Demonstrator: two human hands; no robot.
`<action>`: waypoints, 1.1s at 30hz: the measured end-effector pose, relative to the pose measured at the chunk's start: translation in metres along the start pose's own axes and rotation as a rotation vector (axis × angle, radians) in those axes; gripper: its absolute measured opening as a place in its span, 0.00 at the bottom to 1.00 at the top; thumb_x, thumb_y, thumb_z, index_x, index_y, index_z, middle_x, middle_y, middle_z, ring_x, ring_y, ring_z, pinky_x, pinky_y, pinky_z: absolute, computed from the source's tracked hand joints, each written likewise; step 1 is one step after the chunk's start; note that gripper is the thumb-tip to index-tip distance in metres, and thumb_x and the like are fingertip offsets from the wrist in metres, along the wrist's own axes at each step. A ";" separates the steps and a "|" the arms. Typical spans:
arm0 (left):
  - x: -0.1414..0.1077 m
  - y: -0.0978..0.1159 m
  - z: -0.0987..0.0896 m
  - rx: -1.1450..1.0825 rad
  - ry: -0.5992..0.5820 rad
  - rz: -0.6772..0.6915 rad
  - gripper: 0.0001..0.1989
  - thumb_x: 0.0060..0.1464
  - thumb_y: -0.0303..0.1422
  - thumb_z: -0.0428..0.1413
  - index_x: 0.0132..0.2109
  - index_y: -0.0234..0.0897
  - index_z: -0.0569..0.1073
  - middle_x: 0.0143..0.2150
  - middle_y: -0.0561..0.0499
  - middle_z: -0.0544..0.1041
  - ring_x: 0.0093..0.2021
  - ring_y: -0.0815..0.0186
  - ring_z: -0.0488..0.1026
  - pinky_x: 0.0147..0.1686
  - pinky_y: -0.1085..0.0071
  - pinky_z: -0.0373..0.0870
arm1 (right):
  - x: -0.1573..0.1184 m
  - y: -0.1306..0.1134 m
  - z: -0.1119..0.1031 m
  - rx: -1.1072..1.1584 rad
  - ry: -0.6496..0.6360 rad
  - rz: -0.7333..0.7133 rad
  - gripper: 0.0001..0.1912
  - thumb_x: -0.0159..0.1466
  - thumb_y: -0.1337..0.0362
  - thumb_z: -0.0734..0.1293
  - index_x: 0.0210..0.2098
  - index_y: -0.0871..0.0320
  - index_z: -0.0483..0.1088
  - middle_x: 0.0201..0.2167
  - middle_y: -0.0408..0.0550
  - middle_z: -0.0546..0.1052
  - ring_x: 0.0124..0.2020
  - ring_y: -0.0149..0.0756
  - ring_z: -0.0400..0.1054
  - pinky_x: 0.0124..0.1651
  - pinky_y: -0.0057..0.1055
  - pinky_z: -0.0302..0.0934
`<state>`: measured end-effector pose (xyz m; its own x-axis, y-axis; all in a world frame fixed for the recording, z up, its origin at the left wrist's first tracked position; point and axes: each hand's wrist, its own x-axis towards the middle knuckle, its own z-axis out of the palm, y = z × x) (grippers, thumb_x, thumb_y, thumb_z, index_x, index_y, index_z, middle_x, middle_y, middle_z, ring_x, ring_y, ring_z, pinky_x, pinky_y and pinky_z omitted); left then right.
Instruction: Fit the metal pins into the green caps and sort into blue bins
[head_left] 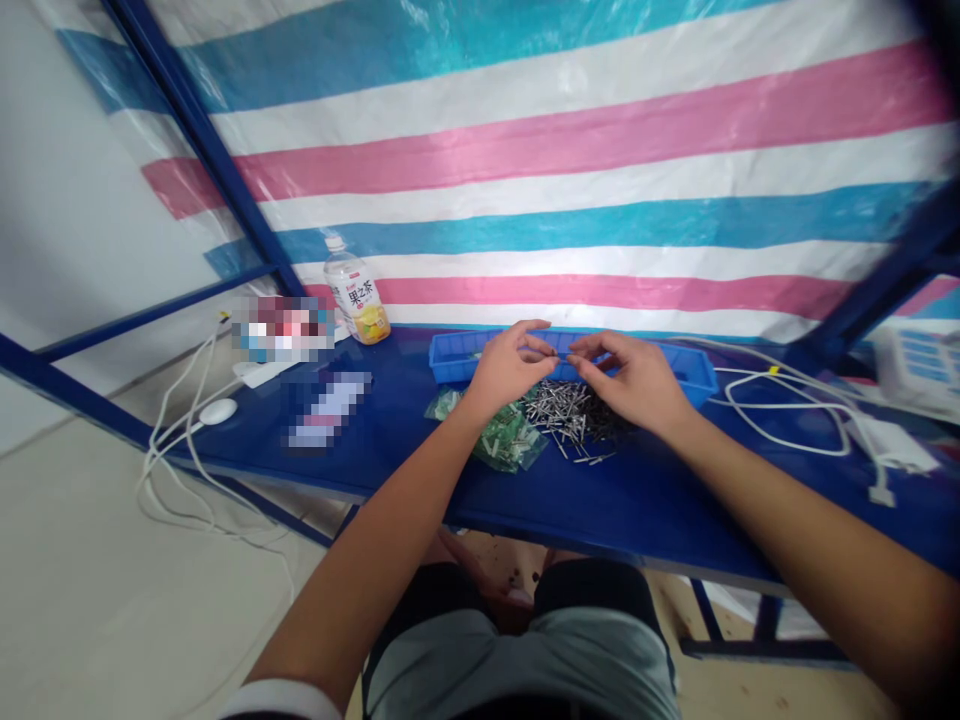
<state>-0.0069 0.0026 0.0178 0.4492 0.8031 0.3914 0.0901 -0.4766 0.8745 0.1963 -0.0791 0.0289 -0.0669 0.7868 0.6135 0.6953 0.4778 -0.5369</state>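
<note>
Above the front edge of a blue plastic tray [690, 372], my left hand [514, 368] and my right hand [630, 378] are closed in pinches, fingertips nearly meeting. A small, thin, dark piece [563, 357] runs between them; it looks like a metal pin, but is too small to identify surely. Under the hands lies a loose heap of thin silvery metal pins [564, 410], with darker pieces [606, 420] on its right side. Clear bags with small green pieces [506, 440] touch the heap on the left. My hands hide part of the tray's inside.
The blue tabletop [420, 440] bears a drink bottle [360, 295], a blurred-out flat item [330, 410] and a white mouse-like object [217, 411] at left. White cables [795, 400] and a white adapter [896, 447] lie right. A striped sheet [525, 160] hangs behind between blue posts.
</note>
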 end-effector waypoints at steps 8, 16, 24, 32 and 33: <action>-0.006 0.006 0.003 0.161 -0.105 0.123 0.22 0.53 0.24 0.62 0.55 0.41 0.76 0.42 0.47 0.85 0.43 0.58 0.85 0.47 0.60 0.82 | -0.001 0.001 0.001 0.056 -0.095 0.065 0.13 0.70 0.51 0.71 0.44 0.53 0.80 0.39 0.49 0.86 0.35 0.41 0.80 0.40 0.41 0.75; -0.005 0.004 0.003 0.101 -0.086 0.119 0.20 0.55 0.24 0.62 0.55 0.40 0.76 0.44 0.46 0.85 0.42 0.59 0.85 0.49 0.60 0.82 | -0.001 0.011 0.008 0.084 -0.094 0.082 0.11 0.65 0.61 0.72 0.47 0.54 0.79 0.37 0.48 0.86 0.37 0.43 0.82 0.41 0.41 0.76; -0.007 0.010 0.003 0.106 -0.123 0.051 0.13 0.66 0.37 0.61 0.54 0.40 0.79 0.37 0.46 0.85 0.32 0.62 0.83 0.38 0.62 0.81 | 0.000 0.006 0.000 -0.069 -0.013 0.046 0.09 0.69 0.59 0.70 0.45 0.50 0.83 0.39 0.48 0.87 0.35 0.44 0.82 0.43 0.44 0.76; -0.005 0.004 0.006 0.015 -0.160 0.081 0.16 0.64 0.29 0.57 0.56 0.40 0.81 0.48 0.44 0.87 0.42 0.60 0.86 0.46 0.59 0.84 | 0.002 0.006 0.000 -0.026 0.001 -0.034 0.06 0.68 0.58 0.71 0.41 0.50 0.82 0.41 0.49 0.85 0.39 0.44 0.79 0.40 0.43 0.74; -0.005 0.004 0.006 0.019 -0.156 0.085 0.15 0.64 0.29 0.58 0.55 0.41 0.82 0.49 0.44 0.87 0.44 0.58 0.86 0.48 0.57 0.85 | 0.002 0.006 0.000 -0.021 -0.004 -0.035 0.06 0.68 0.59 0.71 0.41 0.51 0.81 0.41 0.49 0.85 0.38 0.43 0.79 0.40 0.42 0.74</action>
<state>-0.0037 -0.0053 0.0177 0.5880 0.6954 0.4132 0.0625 -0.5483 0.8339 0.2002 -0.0745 0.0268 -0.0945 0.7711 0.6296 0.7076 0.4969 -0.5024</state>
